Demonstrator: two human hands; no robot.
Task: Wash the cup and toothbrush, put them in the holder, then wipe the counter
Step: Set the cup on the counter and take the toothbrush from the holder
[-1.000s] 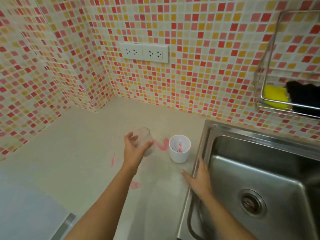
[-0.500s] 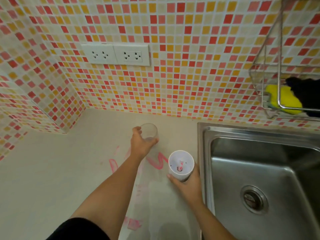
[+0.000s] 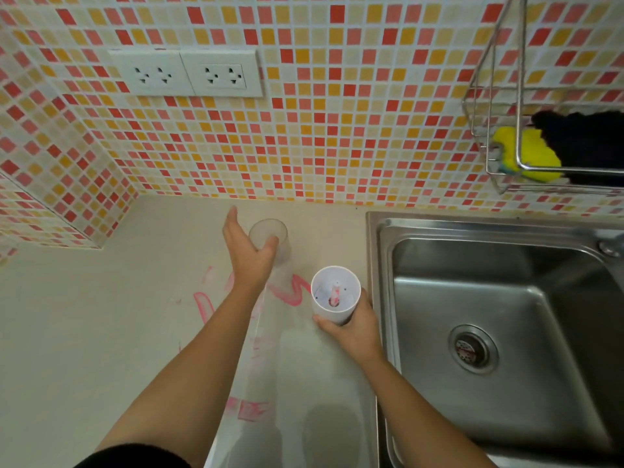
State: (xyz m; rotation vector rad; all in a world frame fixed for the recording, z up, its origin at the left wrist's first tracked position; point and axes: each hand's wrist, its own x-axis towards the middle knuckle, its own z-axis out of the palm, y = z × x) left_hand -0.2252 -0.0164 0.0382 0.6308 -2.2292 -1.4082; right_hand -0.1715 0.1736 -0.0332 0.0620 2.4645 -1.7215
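On the counter (image 3: 84, 332), beside the steel sink (image 3: 506, 298):
Left hand (image 3: 248, 255): fingers spread, thumb just touching the clear cup (image 3: 270, 236), which stands upright.
Pink smears (image 3: 290, 292): between the hands.
Right hand (image 3: 354, 327): wrapped round the white holder (image 3: 334, 293).
Wire rack (image 3: 499, 170): yellow sponge (image 3: 526, 153), dark cloth (image 3: 587, 136).

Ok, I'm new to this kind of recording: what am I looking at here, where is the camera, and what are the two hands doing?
There is no machine: a person wears one wide-angle camera on the head, looking down at their own bare hands. The left hand is open against a clear plastic cup standing on the beige counter, which has pink smears. The right hand has its grip around a white round cup with something pink inside, perhaps the toothbrush. To the right is a steel sink. On the tiled wall hangs a wire rack holding a yellow sponge and a dark cloth.
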